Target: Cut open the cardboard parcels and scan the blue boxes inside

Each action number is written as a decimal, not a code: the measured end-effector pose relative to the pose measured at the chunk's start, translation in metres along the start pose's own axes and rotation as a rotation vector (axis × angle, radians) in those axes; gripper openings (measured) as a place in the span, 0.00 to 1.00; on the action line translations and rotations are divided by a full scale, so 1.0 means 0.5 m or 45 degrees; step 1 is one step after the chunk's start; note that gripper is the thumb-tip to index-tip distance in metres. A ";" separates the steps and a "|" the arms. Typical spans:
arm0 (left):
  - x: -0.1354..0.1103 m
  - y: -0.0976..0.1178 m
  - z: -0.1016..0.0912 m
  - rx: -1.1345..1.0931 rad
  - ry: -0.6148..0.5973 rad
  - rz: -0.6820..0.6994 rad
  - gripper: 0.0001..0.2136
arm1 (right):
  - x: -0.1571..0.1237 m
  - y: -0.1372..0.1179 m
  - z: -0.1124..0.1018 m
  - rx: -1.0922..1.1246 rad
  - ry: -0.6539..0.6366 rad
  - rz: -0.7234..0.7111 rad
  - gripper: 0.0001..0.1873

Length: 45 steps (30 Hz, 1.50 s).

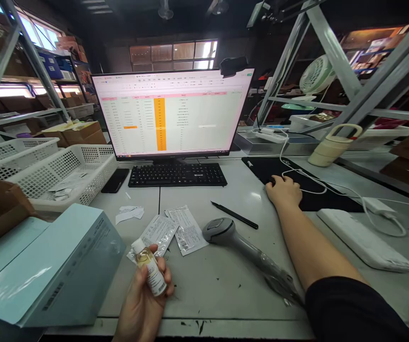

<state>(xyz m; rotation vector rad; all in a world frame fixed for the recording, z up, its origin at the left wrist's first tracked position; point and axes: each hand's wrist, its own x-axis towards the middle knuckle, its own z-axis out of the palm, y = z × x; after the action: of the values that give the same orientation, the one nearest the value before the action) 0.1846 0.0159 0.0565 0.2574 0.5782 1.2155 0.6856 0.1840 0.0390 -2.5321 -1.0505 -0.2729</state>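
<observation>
Our left hand [142, 304] holds a small clear bottle [149, 267] above the worktop's [218, 280] near edge, fingers closed round it: white cap, pale yellow liquid, white barcode label. Our right hand [283, 191] lies cupped over a mouse [273, 181] on the black mat [261, 167].

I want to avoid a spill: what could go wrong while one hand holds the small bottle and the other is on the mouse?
The left hand grips the small bottle with fingers only, near the table edge; it may slip. The forearm of the right hand lies beside the barcode scanner and could knock it.
</observation>
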 end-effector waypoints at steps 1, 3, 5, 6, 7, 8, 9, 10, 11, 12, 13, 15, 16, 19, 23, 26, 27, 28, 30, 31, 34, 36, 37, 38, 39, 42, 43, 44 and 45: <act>0.000 0.000 -0.001 -0.002 -0.001 0.003 0.21 | 0.001 -0.002 0.000 -0.001 -0.005 -0.004 0.31; 0.001 -0.001 -0.003 -0.004 -0.006 0.008 0.22 | 0.003 -0.002 -0.002 -0.002 -0.012 -0.012 0.30; 0.001 -0.001 -0.005 -0.009 -0.011 0.006 0.21 | 0.002 0.000 -0.004 0.002 -0.018 -0.031 0.30; 0.001 -0.001 -0.005 -0.013 -0.016 0.003 0.21 | 0.002 0.002 -0.005 0.006 -0.023 -0.049 0.30; 0.001 -0.001 -0.006 -0.017 -0.022 0.000 0.21 | 0.002 0.003 -0.006 0.011 -0.029 -0.064 0.30; 0.000 -0.001 -0.006 -0.020 -0.029 -0.004 0.21 | 0.002 0.004 -0.008 0.016 -0.036 -0.077 0.30; 0.000 -0.001 -0.006 -0.020 -0.033 -0.007 0.21 | 0.002 0.004 -0.008 0.020 -0.042 -0.085 0.30; 0.000 -0.001 -0.006 -0.019 -0.037 -0.009 0.21 | 0.002 0.004 -0.009 0.021 -0.047 -0.083 0.30; 0.000 -0.001 -0.006 -0.019 -0.040 -0.009 0.21 | 0.002 0.003 -0.010 0.021 -0.052 -0.080 0.31; 0.000 -0.001 -0.005 -0.020 -0.040 -0.009 0.20 | 0.003 0.002 -0.010 0.020 -0.056 -0.075 0.31; 0.000 -0.001 -0.005 -0.022 -0.040 -0.007 0.20 | 0.003 0.000 -0.010 0.017 -0.058 -0.068 0.31; 0.000 -0.001 -0.004 -0.034 -0.042 -0.004 0.19 | 0.004 -0.002 -0.010 0.011 -0.066 -0.063 0.31; -0.001 0.000 -0.004 -0.038 -0.044 -0.004 0.19 | 0.004 -0.002 -0.010 0.008 -0.069 -0.062 0.31; -0.002 0.001 -0.002 -0.036 -0.043 -0.009 0.19 | 0.006 -0.001 -0.010 0.003 -0.071 -0.065 0.31; -0.004 0.002 -0.001 -0.035 -0.022 -0.018 0.19 | 0.006 -0.001 -0.010 0.006 -0.039 -0.078 0.31; -0.003 0.002 -0.002 -0.041 -0.005 -0.010 0.19 | 0.001 -0.002 -0.007 -0.003 -0.007 -0.058 0.31; -0.002 0.002 -0.003 -0.038 0.000 -0.004 0.19 | -0.002 -0.002 -0.006 -0.007 -0.009 -0.054 0.31; -0.002 0.002 -0.003 -0.034 0.002 0.001 0.19 | -0.006 -0.003 -0.005 -0.007 -0.016 -0.052 0.31; 0.001 0.002 -0.006 -0.030 -0.001 0.007 0.20 | -0.013 -0.005 -0.006 0.012 0.012 -0.041 0.31; 0.002 0.001 -0.008 -0.029 -0.007 0.008 0.20 | -0.016 -0.008 -0.010 0.024 0.049 -0.029 0.32; 0.012 -0.004 -0.019 -0.007 -0.018 0.017 0.23 | -0.021 -0.034 -0.042 0.104 0.218 -0.044 0.33; 0.020 -0.006 -0.024 0.008 -0.016 0.032 0.24 | -0.032 -0.065 -0.085 0.223 0.260 -0.163 0.35; 0.024 -0.006 -0.023 0.003 -0.010 0.039 0.24 | -0.045 -0.082 -0.112 0.305 0.233 -0.251 0.36; 0.026 -0.004 -0.020 -0.015 0.004 0.042 0.23 | -0.065 -0.098 -0.139 0.384 0.165 -0.343 0.36; 0.027 -0.001 -0.015 -0.040 0.028 0.039 0.22 | -0.093 -0.112 -0.166 0.449 0.039 -0.434 0.36; 0.024 0.015 0.012 -0.121 0.149 -0.005 0.17 | -0.211 -0.133 -0.224 0.520 -0.586 -0.646 0.36; 0.024 0.021 0.021 -0.138 0.186 -0.023 0.16 | -0.253 -0.133 -0.234 0.508 -0.787 -0.684 0.38; 0.024 0.026 0.028 -0.148 0.209 -0.036 0.16 | -0.293 -0.132 -0.239 0.502 -0.948 -0.702 0.42; 0.026 0.031 0.033 -0.153 0.220 -0.046 0.18 | -0.328 -0.129 -0.241 0.515 -1.060 -0.690 0.46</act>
<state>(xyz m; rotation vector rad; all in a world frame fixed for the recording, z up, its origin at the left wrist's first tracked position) 0.1841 0.0350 0.0738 0.0406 0.6535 1.2399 0.5209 0.0708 0.1138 -1.9380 -1.8502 0.8451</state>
